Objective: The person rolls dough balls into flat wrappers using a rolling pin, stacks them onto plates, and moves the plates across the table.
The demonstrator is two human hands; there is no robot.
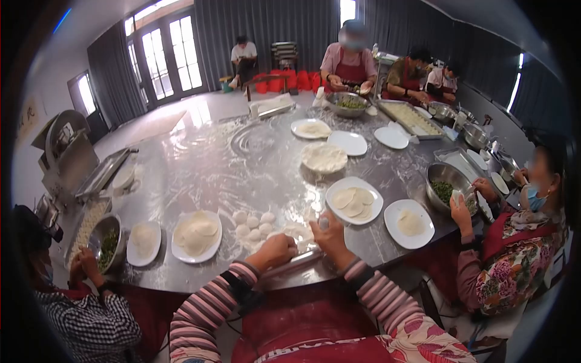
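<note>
My left hand (275,251) is closed in a fist low over the floured tabletop, and whatever its fingers hold is hidden. Just right of it, my right hand (330,239) is also closed. A small greyish end (324,223) shows at its fingers, too small to name. Between and below the hands lies a pale, straight bar (298,261), possibly a rolling pin. Loose flour (295,232) is spread beyond my knuckles. Several round dough balls (253,227) sit beside my left hand. A plate of flat dough wrappers (353,203) stands beyond my right hand.
The steel table (200,157) carries a heaped wrapper plate (196,237), a flour bowl (324,157) and more plates. Co-workers sit close on both sides, near bowls of green filling (451,184) (109,242). A filled tray (411,120) lies at the far right.
</note>
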